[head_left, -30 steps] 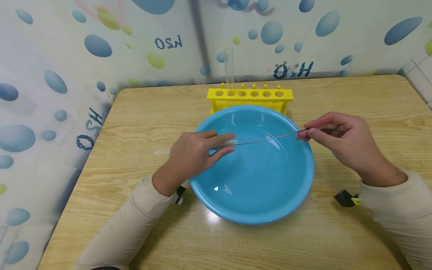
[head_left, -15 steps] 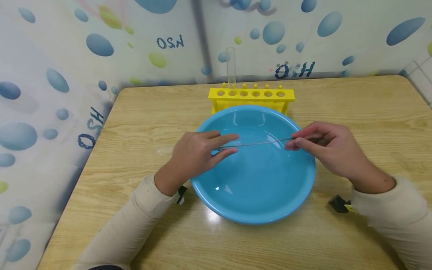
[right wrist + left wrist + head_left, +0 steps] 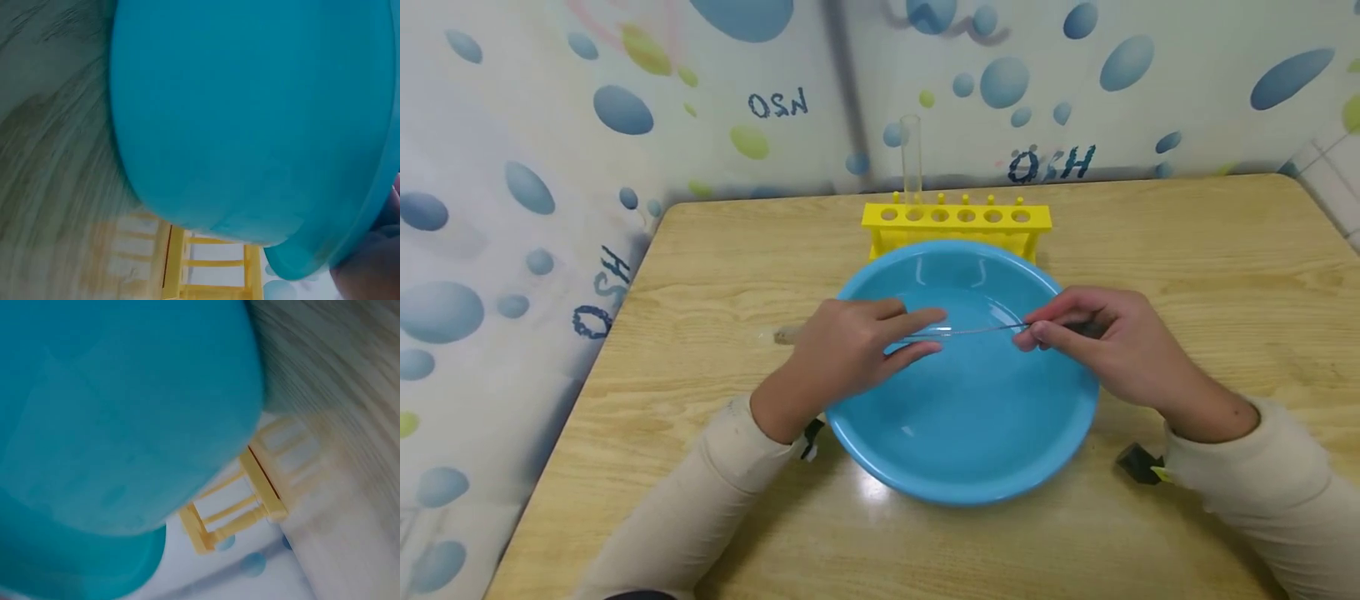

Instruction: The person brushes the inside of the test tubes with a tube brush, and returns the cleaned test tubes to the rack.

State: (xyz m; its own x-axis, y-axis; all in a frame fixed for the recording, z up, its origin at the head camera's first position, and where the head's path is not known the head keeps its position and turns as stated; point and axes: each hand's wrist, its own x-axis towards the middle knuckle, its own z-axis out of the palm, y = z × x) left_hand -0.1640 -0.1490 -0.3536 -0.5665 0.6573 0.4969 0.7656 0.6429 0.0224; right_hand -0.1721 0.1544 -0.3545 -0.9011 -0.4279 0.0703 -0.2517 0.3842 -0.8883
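Note:
Over the blue basin [image 3: 970,495], my left hand [image 3: 853,346] grips a clear glass test tube [image 3: 766,335] lying nearly level. Its rounded end sticks out to the left past the hand; its mouth is to the right, between thumb and fingers. My right hand [image 3: 1101,346] pinches the thin wire handle of a test tube brush [image 3: 988,330] that runs into the mouth. Brownish bristles show inside near the rounded end. The left palm hides the tube's middle. In the right wrist view, only part of the right hand [image 3: 369,269] shows, beyond the basin rim.
Behind the basin stands a yellow test tube rack [image 3: 955,218] with one upright glass test tube [image 3: 911,158] in it. The basin holds some water. All stand on a wood-grain table [image 3: 737,267] against a wall covering [image 3: 700,83] with blue and green spots.
My right hand has moved left and slightly down, pushing the brush deeper; its bristles went from near the tube's mouth to its rounded end. The left hand has shifted slightly right.

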